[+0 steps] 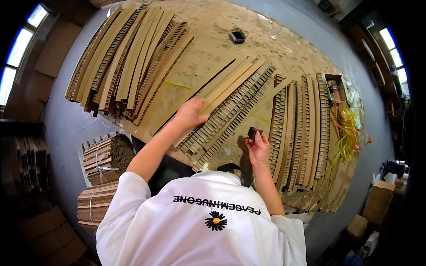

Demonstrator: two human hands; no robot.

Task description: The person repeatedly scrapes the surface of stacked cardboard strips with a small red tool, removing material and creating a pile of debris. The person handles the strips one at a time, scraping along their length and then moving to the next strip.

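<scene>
Pale brown honeycomb cardboard strips [237,107] lie side by side, slanting across the middle of the worktable. My left hand [191,114] bends over the left side of this group, its thumb toward the ribbed strips and its fingers curled round a flat-faced strip. Over the gap to the right of the group, my right hand [258,150] pinches a small black block [252,133] between thumb and fingertips. What kind of thing the block is does not show.
More cardboard strips [133,57] are fanned out at the far left, others [301,128] at the right. A small black tray [237,36] sits on the worktable [284,48]. Yellow strapping [348,128] tangles by a box [335,86]. Tied bundles [102,157] stand left of the table.
</scene>
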